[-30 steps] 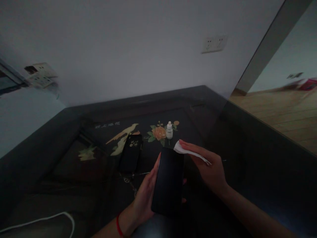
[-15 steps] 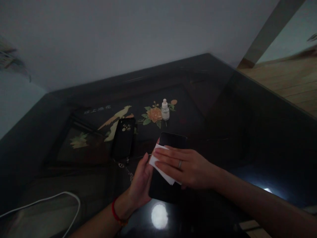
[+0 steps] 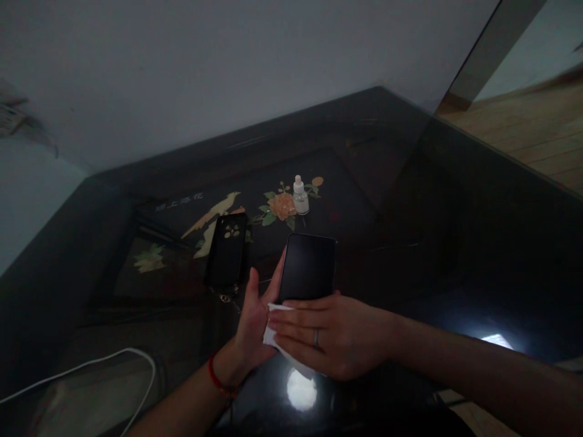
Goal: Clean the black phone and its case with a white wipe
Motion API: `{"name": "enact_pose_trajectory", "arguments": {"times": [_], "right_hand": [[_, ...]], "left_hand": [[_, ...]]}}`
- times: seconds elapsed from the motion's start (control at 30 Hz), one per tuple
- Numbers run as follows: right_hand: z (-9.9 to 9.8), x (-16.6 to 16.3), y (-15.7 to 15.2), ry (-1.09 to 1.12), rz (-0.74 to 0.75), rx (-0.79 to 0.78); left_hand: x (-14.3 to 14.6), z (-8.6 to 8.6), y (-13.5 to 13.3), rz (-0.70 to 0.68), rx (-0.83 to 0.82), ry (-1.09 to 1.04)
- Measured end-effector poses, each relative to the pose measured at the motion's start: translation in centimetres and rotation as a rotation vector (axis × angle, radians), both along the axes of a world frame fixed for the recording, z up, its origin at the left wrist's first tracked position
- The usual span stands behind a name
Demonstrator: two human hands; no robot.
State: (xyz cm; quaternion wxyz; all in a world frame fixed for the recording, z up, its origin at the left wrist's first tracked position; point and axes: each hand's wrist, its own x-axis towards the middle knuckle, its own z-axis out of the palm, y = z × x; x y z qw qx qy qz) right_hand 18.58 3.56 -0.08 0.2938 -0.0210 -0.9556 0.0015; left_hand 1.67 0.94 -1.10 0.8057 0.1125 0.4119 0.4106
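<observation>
My left hand point(image 3: 255, 318) supports a black smartphone point(image 3: 308, 266) from its left side, screen up, over a dark glossy table point(image 3: 410, 243). My right hand point(image 3: 334, 334) lies flat across the phone's near end, fingers together, pressing a folded white wipe point(image 3: 273, 328) onto the screen. A ring shows on one right finger and a red band circles my left wrist. The phone's lower part is hidden under my right hand.
A black phone case point(image 3: 226, 250) lies camera-side up left of the phone. A small white dropper bottle point(image 3: 300, 196) stands behind, on the table's painted flower. A white cable point(image 3: 113, 358) curves at the near left. Wood floor point(image 3: 537, 127) lies beyond the table's right edge.
My right hand brought the wipe from beside the phone's top onto the screen and slid it down toward the near end. The view tilted downward.
</observation>
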Motion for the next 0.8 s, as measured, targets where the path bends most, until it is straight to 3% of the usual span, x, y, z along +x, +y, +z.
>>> {"name": "enact_pose_trajectory", "arguments": {"times": [0.23, 0.3, 0.47, 0.53, 0.6, 0.7, 0.73, 0.8], "right_hand": [[0.2, 2.3, 2.9, 0.19, -0.353, -0.159], [0.3, 2.0, 2.5, 0.153, -0.3, -0.128], [0.0, 0.1, 0.0, 0.038, 0.053, 0.021], [0.0, 0.2, 0.2, 0.051, 0.08, 0.036], [0.1, 1.0, 1.4, 0.077, -0.056, 0.007], [0.1, 2.4, 3.4, 0.127, -0.38, -0.05], [0.1, 2.6, 3.6, 0.131, -0.415, -0.056], [-0.1, 2.2, 3.1, 0.096, -0.337, -0.049]], "left_hand": [[0.3, 0.2, -0.3, -0.038, 0.055, -0.02], [0.2, 0.1, -0.3, -0.042, 0.036, -0.025], [-0.1, 0.2, 0.1, -0.023, 0.024, 0.012], [0.0, 0.5, 0.2, -0.031, 0.038, 0.017], [0.1, 0.8, 0.2, -0.048, 0.046, -0.002], [0.4, 1.1, 0.1, -0.082, 0.051, -0.059], [0.4, 1.0, 0.1, -0.084, 0.046, -0.071], [0.4, 0.9, 0.0, -0.068, 0.032, -0.057]]}}
